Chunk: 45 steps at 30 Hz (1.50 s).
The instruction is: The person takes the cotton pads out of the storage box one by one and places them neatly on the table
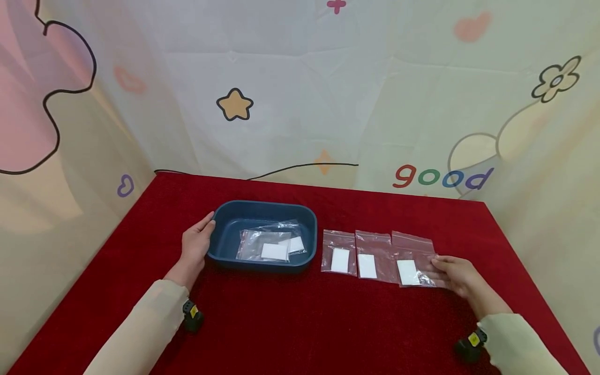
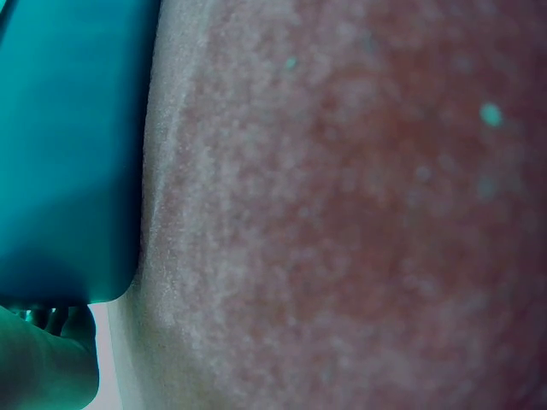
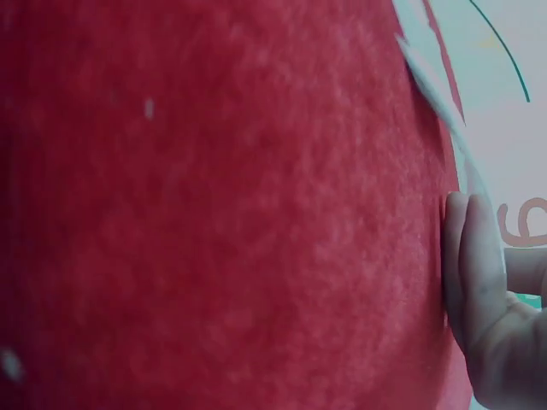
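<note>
1. Our left hand (image 1: pixel 196 246) rests with relaxed fingers against the left wall of the blue tray (image 1: pixel 234 213), which holds bagged cards.
2. Our right hand (image 1: pixel 457 275) lies flat, fingers straight, touching the rightmost bag (image 1: pixel 412 259) of three on the red cloth (image 1: pixel 300 323).

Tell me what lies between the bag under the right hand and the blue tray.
Two more clear bags lie flat on the red cloth between the rightmost bag, touched by the right hand, and the blue tray.
</note>
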Available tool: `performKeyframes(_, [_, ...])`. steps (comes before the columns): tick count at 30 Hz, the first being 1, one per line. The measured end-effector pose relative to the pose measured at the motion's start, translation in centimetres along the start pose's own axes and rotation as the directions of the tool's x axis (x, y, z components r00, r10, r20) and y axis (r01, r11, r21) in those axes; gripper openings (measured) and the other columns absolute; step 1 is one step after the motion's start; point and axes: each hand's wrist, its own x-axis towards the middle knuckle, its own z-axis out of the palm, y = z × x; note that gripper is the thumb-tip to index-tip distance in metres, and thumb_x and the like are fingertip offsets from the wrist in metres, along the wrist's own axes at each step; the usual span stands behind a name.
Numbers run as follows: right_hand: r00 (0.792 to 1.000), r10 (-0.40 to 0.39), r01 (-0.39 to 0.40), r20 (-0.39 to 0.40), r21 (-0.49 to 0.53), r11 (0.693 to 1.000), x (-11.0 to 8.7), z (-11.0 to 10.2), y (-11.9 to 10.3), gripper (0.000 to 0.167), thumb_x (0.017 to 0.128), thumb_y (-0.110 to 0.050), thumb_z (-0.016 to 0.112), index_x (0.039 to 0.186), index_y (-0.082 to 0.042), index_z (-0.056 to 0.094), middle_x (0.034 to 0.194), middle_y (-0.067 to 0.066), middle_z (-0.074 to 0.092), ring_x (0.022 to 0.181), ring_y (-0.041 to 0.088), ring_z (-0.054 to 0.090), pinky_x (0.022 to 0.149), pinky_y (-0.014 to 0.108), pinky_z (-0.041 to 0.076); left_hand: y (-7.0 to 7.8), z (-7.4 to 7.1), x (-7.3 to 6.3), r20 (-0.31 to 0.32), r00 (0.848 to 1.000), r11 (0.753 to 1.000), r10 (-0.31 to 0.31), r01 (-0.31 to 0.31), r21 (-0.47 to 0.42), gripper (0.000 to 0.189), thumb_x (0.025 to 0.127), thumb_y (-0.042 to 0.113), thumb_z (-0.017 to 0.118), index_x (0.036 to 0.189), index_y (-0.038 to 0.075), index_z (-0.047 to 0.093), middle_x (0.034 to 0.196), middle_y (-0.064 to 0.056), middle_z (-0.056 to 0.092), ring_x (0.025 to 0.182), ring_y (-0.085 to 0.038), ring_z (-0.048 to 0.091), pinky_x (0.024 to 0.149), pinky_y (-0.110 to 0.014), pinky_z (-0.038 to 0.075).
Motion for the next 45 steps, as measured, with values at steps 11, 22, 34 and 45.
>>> performKeyframes(11, [0.984,-0.052,-0.022,-0.169,-0.409,0.912,-0.3,0.4,-1.3,0.045,0.105,-0.018,0.055,0.128,0.021,0.052,0.084,-0.003,0.072,0.075,0.007,0.067,0.069,0.031,0.062,-0.1,0.0,0.0,-0.001,1.000,1.000,-0.005,0.005,-0.006,0.047,0.110,0.022,0.045,0.157,0.014,0.042,0.168,-0.009,0.033,0.159,-0.026,0.026,0.130,-0.045,0.026])
performKeyframes(22, [0.967,-0.151,-0.005,-0.204,-0.612,0.791,-0.5,0.2,-0.8,0.038,0.099,-0.021,0.065,0.112,0.014,0.062,0.081,0.005,0.067,0.072,0.015,0.059,0.062,0.028,0.054,0.0,0.3,-0.2,-0.009,1.000,1.000,-0.002,0.002,-0.001,0.047,0.109,0.021,0.047,0.155,0.013,0.043,0.166,-0.011,0.035,0.157,-0.028,0.029,0.130,-0.045,0.028])
performKeyframes(34, [0.957,-0.209,-0.004,-0.199,-0.733,0.680,-0.6,0.6,-1.5,0.035,0.094,-0.020,0.071,0.108,0.011,0.061,0.087,0.017,0.066,0.075,0.021,0.056,0.063,0.028,0.053,0.1,0.2,-0.2,-0.015,1.000,1.000,-0.004,0.004,-0.002,0.046,0.110,0.021,0.046,0.156,0.013,0.044,0.166,-0.011,0.035,0.157,-0.028,0.030,0.130,-0.045,0.027])
performKeyframes(45, [0.969,-0.188,0.005,-0.159,-0.750,0.661,-0.4,-0.3,-2.9,0.044,0.104,-0.027,0.055,0.110,0.016,0.061,0.085,0.018,0.068,0.076,0.021,0.063,0.062,0.030,0.054,0.1,0.1,0.0,-0.011,1.000,1.000,-0.004,0.004,-0.007,0.047,0.110,0.021,0.046,0.156,0.014,0.043,0.166,-0.010,0.036,0.157,-0.028,0.031,0.130,-0.045,0.028])
